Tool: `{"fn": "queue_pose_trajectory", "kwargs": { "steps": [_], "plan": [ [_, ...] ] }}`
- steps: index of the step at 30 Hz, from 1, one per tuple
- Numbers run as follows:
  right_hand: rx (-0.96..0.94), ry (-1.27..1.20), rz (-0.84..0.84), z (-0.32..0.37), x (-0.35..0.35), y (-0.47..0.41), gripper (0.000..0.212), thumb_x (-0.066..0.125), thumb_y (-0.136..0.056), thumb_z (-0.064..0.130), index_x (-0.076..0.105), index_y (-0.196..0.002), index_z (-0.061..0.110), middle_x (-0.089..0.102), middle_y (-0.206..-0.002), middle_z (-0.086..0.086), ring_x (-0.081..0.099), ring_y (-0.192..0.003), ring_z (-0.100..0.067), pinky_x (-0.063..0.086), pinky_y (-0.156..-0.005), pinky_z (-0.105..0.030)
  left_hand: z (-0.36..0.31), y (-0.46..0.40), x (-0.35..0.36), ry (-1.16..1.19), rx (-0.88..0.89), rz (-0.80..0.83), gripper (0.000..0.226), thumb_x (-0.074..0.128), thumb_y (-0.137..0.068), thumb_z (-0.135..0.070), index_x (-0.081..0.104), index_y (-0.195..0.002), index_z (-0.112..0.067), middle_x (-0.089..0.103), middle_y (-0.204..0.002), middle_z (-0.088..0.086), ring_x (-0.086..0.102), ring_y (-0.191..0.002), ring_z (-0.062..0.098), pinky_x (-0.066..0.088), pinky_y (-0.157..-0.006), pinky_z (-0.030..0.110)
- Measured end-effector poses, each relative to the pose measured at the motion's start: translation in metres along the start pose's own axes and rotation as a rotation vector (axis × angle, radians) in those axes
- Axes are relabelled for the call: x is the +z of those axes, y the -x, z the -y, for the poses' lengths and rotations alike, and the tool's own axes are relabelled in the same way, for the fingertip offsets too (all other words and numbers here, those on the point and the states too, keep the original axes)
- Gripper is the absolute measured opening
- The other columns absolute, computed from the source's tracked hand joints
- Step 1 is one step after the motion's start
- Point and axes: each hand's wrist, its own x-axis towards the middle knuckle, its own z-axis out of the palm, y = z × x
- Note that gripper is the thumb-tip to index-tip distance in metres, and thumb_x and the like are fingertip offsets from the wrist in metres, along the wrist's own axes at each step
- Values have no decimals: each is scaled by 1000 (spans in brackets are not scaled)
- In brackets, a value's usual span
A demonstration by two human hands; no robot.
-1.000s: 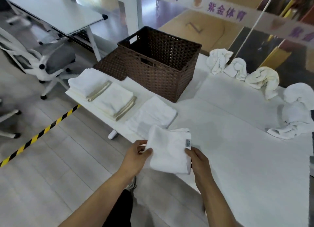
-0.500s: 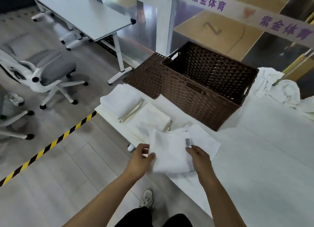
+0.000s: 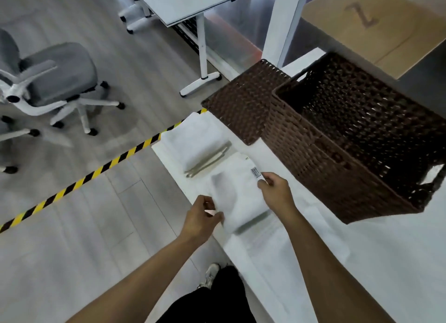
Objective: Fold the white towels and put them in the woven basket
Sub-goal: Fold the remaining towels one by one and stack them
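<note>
A folded white towel (image 3: 237,194) with a small label lies on a stack of folded towels near the table's left edge. My left hand (image 3: 201,216) pinches its near left corner. My right hand (image 3: 275,192) pinches its right edge beside the label. Another stack of folded towels (image 3: 200,141) lies just beyond it. One more folded towel (image 3: 289,247) lies flat nearer to me. The brown woven basket (image 3: 321,153) stands right of the towels, open on top, and its inside looks dark.
The basket's woven lid (image 3: 243,102) lies flat at its left. The white table (image 3: 374,262) spreads right and toward me. Left of it are grey floor, black-and-yellow tape (image 3: 96,173), an office chair (image 3: 55,81) and another desk (image 3: 183,3).
Both hands have carried the folded towel left and away from me, onto the middle stack. The view has swung left and down, so the crumpled towels at the far right have left the frame.
</note>
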Motion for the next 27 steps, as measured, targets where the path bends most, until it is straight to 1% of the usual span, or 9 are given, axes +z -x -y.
{"fn": "queue_pose_trajectory", "kwargs": {
  "steps": [4, 6, 8, 10, 12, 14, 16, 22, 27],
  "plan": [
    [-45, 41, 74, -4, 13, -38, 20, 63, -92, 18, 69, -106, 30, 71, -98, 12, 66, -94, -14, 47, -75, -25, 6, -19, 8, 9, -54, -79, 29, 79, -83, -20, 56, -101, -22, 69, -96, -5, 66, -69, 13, 47, -55, 18],
    [-68, 94, 110, -15, 20, -52, 28, 65, -93, 17, 68, -120, 23, 71, -111, 6, 65, -107, -17, 49, -85, -28, 10, -25, 10, 5, -72, -93, 31, 80, -83, -24, 54, -100, -25, 69, -97, -6, 65, -73, 15, 49, -60, 22],
    [-122, 189, 97, -26, 26, -57, 39, 67, -92, 18, 61, -131, 23, 67, -123, 2, 60, -117, -18, 48, -95, -33, 15, -28, 11, -133, -29, -128, 36, 81, -81, -33, 50, -100, -29, 64, -100, -13, 60, -82, 13, 50, -67, 29],
    [-223, 358, 3, -35, 32, -55, 49, 71, -89, 20, 56, -135, 26, 62, -126, 0, 55, -117, -22, 45, -97, -40, 19, -29, 12, -377, 110, -220, 44, 82, -79, -37, 48, -106, -30, 54, -107, -16, 51, -93, 13, 47, -77, 31],
    [-336, 521, -124, -40, 35, -46, 51, 73, -85, 20, 58, -134, 26, 61, -125, 1, 53, -113, -24, 41, -93, -41, 20, -32, 12, -622, 310, -287, 57, 85, -74, -35, 51, -119, -27, 50, -123, -7, 48, -105, 21, 46, -89, 36],
    [-455, 616, -223, -45, 36, -33, 43, 72, -84, 21, 63, -126, 25, 64, -119, 3, 55, -107, -24, 41, -88, -41, 21, -37, 11, -829, 471, -268, 66, 81, -76, -33, 52, -135, -26, 46, -145, 3, 47, -122, 32, 43, -99, 43],
    [-514, 672, -232, -53, 38, -22, 35, 69, -85, 23, 66, -120, 25, 66, -115, 3, 57, -103, -25, 41, -86, -41, 24, -42, 11, -983, 591, -228, 63, 75, -82, -33, 53, -141, -25, 43, -154, 10, 42, -135, 39, 41, -101, 48],
    [-446, 732, -137, -68, 48, -6, 44, 67, -87, 29, 64, -131, 23, 61, -138, -2, 56, -124, -25, 47, -99, -47, 21, -48, 7, -1074, 590, -152, 51, 75, -83, -37, 61, -129, -20, 56, -142, 12, 49, -132, 45, 48, -97, 52],
    [-404, 694, -149, -51, 42, 17, 49, 66, -89, 25, 59, -138, 22, 57, -144, -4, 54, -129, -25, 44, -103, -45, 0, -37, -4, -1025, 619, -91, 43, 73, -85, -33, 63, -126, -22, 61, -136, 5, 53, -128, 36, 47, -99, 48]
  ]
}}
